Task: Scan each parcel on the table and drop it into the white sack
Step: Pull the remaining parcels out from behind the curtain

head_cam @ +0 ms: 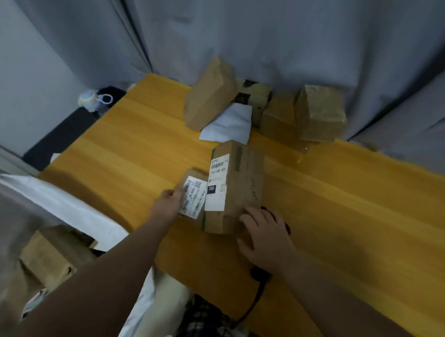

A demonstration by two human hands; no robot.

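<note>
A small brown parcel [193,195] with a white label lies near the table's front left, and my left hand [167,203] grips its left side. Right beside it stands a taller brown parcel [237,184] with a long white label. My right hand [267,236] rests over a black scanner [286,227], mostly hidden beneath it, fingers touching the tall parcel's near corner. The scanner's black cable [258,289] runs off the table's front edge. The white sack [61,207] gapes open at the lower left, with brown boxes [51,257] inside.
At the back of the yellow table [342,211] stand several more parcels: a tilted brown box [209,96], a white envelope [231,124], a dark printed box [255,93] and two taped boxes [318,112]. Grey curtain hangs behind. A water bottle [91,100] sits left.
</note>
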